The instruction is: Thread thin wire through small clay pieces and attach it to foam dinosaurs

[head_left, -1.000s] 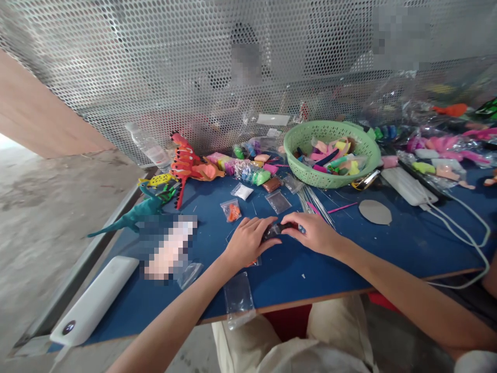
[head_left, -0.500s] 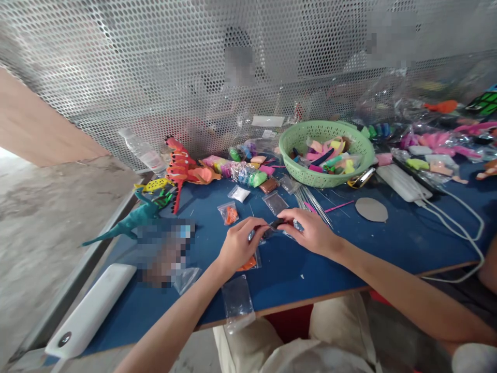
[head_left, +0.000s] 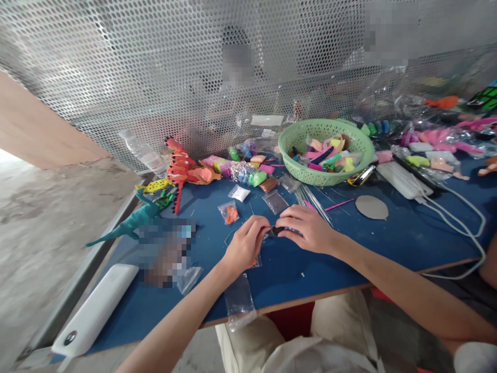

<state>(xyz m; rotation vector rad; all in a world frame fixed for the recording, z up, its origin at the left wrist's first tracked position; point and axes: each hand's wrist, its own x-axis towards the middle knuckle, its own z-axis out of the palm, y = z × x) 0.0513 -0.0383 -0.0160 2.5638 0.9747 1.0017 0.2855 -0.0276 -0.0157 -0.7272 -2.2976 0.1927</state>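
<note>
My right hand (head_left: 310, 228) pinches a small soft-looking black piece (head_left: 277, 230), perhaps clay, between thumb and fingers, just above the blue table. Pressed together, the fingers of my left hand (head_left: 246, 242) close at the left end of this piece. Some clear film shows below the fingertips, though its shape is unclear. Under my left hand an orange packet (head_left: 255, 262) is mostly covered. A flat clear bag (head_left: 238, 300) hangs over the table's front edge. Beyond my hands lie a clear bag of dark grains (head_left: 275, 202) and a small bag of orange bits (head_left: 230, 213).
A green basket (head_left: 326, 178) of colourful pieces stands at the back. Metal rods (head_left: 315, 203) and a grey disc (head_left: 371, 207) lie to the right, near a corded white power bank (head_left: 404, 180). Left are a teal dinosaur (head_left: 122, 224) and a white device (head_left: 97, 308).
The black piece shows more between my hands, and my left fingers have drawn closer together. My left hand covers more of the orange packet. The view has shifted slightly.
</note>
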